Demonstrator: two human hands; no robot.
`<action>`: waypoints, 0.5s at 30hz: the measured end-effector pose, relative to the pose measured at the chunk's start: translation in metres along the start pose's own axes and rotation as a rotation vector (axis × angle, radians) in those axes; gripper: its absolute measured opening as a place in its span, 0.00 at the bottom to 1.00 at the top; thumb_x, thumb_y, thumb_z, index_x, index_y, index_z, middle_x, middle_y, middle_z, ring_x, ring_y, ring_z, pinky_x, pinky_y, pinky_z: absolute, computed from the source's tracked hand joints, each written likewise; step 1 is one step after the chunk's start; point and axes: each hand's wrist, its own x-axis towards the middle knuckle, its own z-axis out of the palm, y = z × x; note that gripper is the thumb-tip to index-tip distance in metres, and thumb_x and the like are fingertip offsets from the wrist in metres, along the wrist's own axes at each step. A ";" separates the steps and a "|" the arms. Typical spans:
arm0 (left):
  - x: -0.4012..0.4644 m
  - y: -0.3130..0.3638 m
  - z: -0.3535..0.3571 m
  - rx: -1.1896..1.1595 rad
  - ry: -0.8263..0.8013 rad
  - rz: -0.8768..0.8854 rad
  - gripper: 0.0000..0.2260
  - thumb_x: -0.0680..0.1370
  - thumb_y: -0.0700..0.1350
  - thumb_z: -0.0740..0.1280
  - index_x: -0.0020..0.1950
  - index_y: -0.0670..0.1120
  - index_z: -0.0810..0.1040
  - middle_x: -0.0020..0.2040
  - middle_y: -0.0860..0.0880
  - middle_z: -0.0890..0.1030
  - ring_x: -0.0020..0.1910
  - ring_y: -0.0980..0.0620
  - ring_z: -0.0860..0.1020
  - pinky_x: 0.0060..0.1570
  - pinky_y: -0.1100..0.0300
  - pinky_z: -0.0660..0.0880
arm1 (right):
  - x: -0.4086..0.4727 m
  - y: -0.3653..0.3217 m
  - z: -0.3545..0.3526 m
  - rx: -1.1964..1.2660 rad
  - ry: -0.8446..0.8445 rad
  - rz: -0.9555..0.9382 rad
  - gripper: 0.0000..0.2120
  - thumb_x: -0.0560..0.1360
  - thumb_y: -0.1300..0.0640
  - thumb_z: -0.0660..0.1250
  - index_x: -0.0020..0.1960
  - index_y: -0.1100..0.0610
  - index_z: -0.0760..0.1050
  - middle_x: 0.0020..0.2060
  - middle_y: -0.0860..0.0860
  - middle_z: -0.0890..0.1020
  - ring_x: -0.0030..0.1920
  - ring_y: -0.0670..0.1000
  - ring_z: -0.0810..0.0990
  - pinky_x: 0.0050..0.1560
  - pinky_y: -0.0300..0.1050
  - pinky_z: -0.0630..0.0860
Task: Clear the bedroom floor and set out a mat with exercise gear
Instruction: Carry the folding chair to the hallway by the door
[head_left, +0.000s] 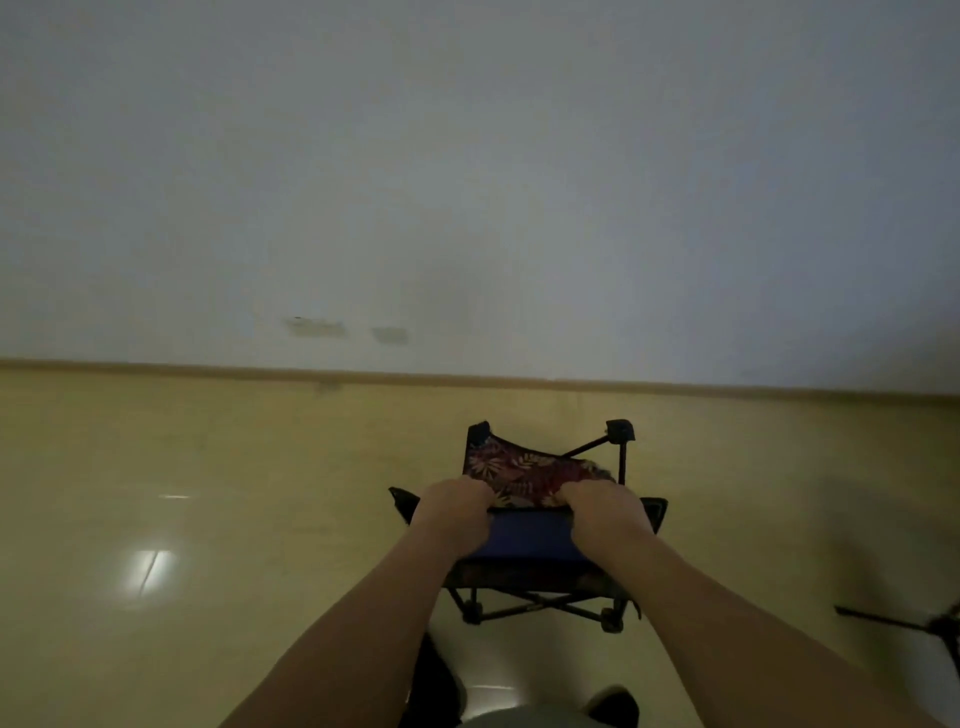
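A small folding camp chair (527, 525) is seen from above, standing on a pale yellow tiled floor (208, 493) a little way in front of a plain white wall (467, 182) edged by a tan skirting board (208, 370). The chair has a dark metal frame with crossed legs, a blue fabric back and a red leaf-patterned seat. Two bare forearms reach down to it from the bottom of the view. The left hand (454, 506) is closed over the top edge of the fabric on the left side — its grip curled tight around the cloth. The right hand (605, 506) is clamped the same way on the right side. A dark, thin-legged stand (924, 626) is partly visible at the right edge — what it is cannot be told. The picture is dim and slightly blurred.
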 end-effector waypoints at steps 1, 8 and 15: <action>-0.009 -0.034 -0.007 -0.072 0.026 -0.045 0.10 0.80 0.48 0.61 0.54 0.47 0.80 0.50 0.47 0.81 0.50 0.45 0.79 0.46 0.53 0.76 | 0.017 -0.028 -0.011 -0.027 0.014 -0.060 0.06 0.77 0.61 0.59 0.51 0.53 0.70 0.55 0.54 0.78 0.55 0.55 0.76 0.50 0.46 0.73; -0.098 -0.227 -0.059 -0.346 0.327 -0.381 0.10 0.80 0.46 0.61 0.52 0.46 0.81 0.50 0.46 0.82 0.50 0.45 0.79 0.49 0.54 0.76 | 0.121 -0.224 -0.075 -0.101 0.131 -0.419 0.07 0.78 0.59 0.58 0.51 0.54 0.74 0.49 0.53 0.80 0.48 0.55 0.78 0.43 0.46 0.73; -0.158 -0.384 -0.090 -0.372 0.469 -0.668 0.12 0.80 0.46 0.58 0.56 0.48 0.81 0.51 0.47 0.82 0.50 0.45 0.79 0.46 0.55 0.74 | 0.208 -0.405 -0.115 -0.110 0.169 -0.704 0.07 0.79 0.60 0.57 0.47 0.56 0.73 0.40 0.50 0.74 0.40 0.53 0.75 0.38 0.46 0.73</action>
